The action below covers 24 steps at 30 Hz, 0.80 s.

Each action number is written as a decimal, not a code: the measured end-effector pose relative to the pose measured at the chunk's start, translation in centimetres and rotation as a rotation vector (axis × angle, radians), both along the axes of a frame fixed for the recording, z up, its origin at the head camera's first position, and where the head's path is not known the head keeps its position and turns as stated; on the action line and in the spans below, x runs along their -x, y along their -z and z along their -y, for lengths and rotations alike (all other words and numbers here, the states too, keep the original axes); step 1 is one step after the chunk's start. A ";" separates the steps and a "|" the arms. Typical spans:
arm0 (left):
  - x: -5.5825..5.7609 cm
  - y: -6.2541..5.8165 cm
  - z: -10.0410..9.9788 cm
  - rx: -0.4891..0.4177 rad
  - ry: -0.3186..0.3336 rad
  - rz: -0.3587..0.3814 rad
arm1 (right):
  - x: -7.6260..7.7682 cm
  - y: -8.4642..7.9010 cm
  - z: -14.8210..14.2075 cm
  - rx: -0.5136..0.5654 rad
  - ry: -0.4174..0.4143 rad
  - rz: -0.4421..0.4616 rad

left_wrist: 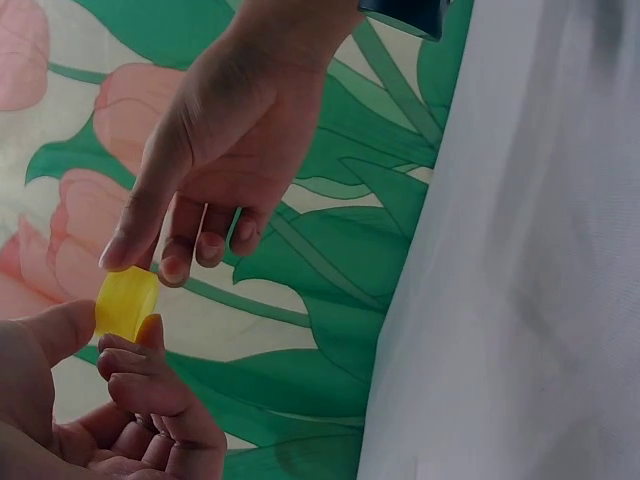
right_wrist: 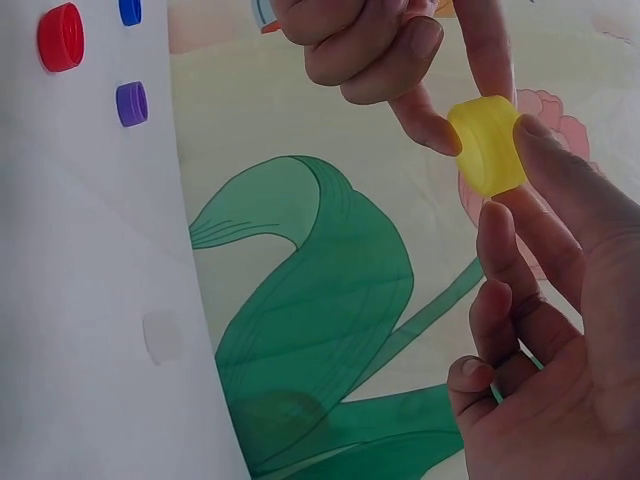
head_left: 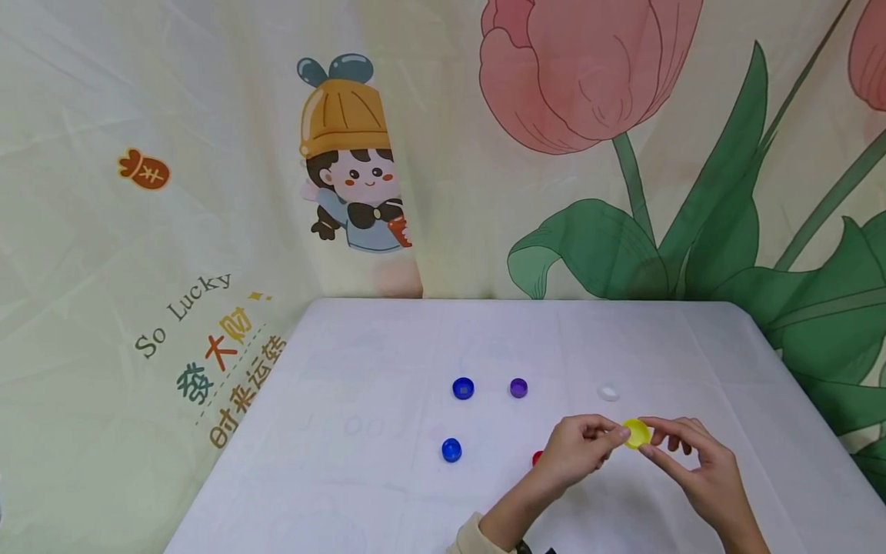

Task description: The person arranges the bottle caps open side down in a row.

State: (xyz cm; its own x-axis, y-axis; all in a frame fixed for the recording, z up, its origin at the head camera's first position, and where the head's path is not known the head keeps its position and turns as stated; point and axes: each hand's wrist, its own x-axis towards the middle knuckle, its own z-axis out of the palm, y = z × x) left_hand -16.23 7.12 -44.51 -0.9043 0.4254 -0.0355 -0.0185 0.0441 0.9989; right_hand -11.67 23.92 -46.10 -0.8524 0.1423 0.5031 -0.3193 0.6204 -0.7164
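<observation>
Both hands hold a yellow bottle cap [head_left: 637, 434] in the air above the right part of the table. My left hand [head_left: 576, 450] pinches its left edge between thumb and fingers. On the opposite edge, thumb and index finger of my right hand [head_left: 709, 469] grip it, the other fingers loosely bent. Seen side-on in the right wrist view, the yellow cap [right_wrist: 487, 146] has a ridged wall. A red cap [head_left: 537, 458] lies partly hidden behind the left hand. Beyond the hands rests a clear, whitish cap [head_left: 608, 392].
A large blue cap [head_left: 463, 388], a purple cap [head_left: 518, 388] and a smaller blue cap [head_left: 451, 450] lie apart on the white-covered table [head_left: 332, 369]. A printed curtain [head_left: 443, 154] with tulips and a cartoon figure hangs behind the far table edge.
</observation>
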 end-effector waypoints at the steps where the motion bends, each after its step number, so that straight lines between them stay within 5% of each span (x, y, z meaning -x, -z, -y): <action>1: 0.0 0.0 0.0 0.001 -0.001 0.002 | 0.0 0.0 0.0 -0.001 -0.001 0.001; 14: 0.1 0.1 0.1 0.026 -0.006 -0.031 | 0.1 0.3 -0.1 -0.003 0.006 0.030; 24: 0.2 -0.1 0.6 0.069 -0.018 -0.257 | 0.2 0.9 -0.3 0.001 0.020 0.053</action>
State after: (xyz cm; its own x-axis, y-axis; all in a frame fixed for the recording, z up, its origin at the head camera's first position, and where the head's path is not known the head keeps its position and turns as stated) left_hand -16.42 6.55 -44.43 -0.8950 0.4132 0.1677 0.2336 0.1141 0.9656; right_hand -11.88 24.26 -46.97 -0.8746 0.1605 0.4575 -0.2684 0.6256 -0.7325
